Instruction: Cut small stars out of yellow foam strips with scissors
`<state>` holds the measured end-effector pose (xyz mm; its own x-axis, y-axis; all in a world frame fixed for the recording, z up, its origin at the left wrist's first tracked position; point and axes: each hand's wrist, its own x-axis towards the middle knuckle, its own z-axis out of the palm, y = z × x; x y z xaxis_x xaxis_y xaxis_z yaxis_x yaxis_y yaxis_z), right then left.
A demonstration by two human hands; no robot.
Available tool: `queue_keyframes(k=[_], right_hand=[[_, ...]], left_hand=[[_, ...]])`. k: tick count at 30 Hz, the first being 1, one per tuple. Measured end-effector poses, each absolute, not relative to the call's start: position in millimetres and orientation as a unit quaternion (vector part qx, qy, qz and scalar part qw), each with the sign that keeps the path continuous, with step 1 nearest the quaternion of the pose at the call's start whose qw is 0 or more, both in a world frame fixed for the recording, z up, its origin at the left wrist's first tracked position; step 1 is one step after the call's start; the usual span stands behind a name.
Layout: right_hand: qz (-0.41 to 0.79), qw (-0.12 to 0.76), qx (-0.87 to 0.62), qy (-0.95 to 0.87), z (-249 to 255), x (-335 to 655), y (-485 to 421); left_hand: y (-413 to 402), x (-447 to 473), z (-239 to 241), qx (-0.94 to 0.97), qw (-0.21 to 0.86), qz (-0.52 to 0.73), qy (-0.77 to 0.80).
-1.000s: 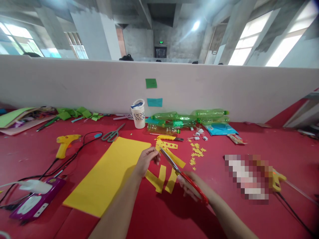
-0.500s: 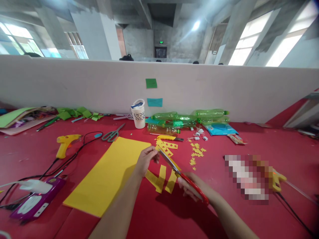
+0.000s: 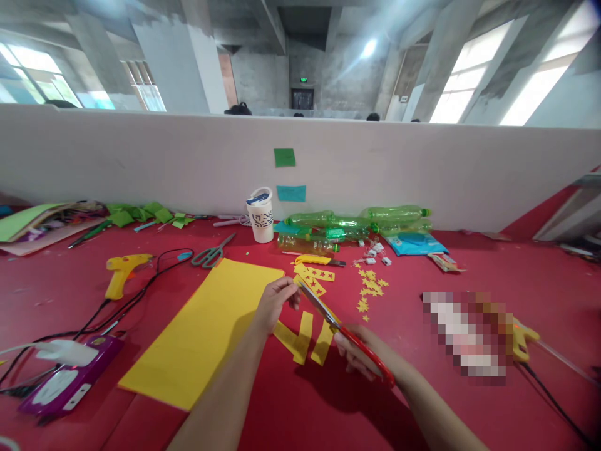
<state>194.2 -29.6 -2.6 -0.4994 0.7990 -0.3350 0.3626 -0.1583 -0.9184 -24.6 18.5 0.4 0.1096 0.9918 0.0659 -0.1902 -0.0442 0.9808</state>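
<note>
Paper, plastic and metal on a matt red surface [image 3: 469,266]
Scissors [image 3: 340,331]: shiny metal blades, glossy red plastic handles; yellow strip [image 3: 313,286]: smooth matt paper; green bottles [image 3: 357,220]: clear glossy plastic

Right hand [image 3: 352,358] partly behind red scissors [image 3: 346,335]; pixelated patch [image 3: 464,335] beside it.

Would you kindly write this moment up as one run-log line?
left hand: pinching yellow paper strip | right hand: holding red-handled scissors, blades at strip | surface: red table

Strips [image 3: 300,335] between sheet [image 3: 206,326] and scissors [image 3: 361,351]; cup [image 3: 260,216] behind.
</note>
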Motion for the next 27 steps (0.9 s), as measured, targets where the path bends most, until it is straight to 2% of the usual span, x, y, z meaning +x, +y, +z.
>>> queue_keyframes(k=[27], right_hand=[[0.582,0.158,-0.485,-0.633,3,195,-30]], left_hand=[[18,-31,4,0.496,0.572,0.506,0.412]])
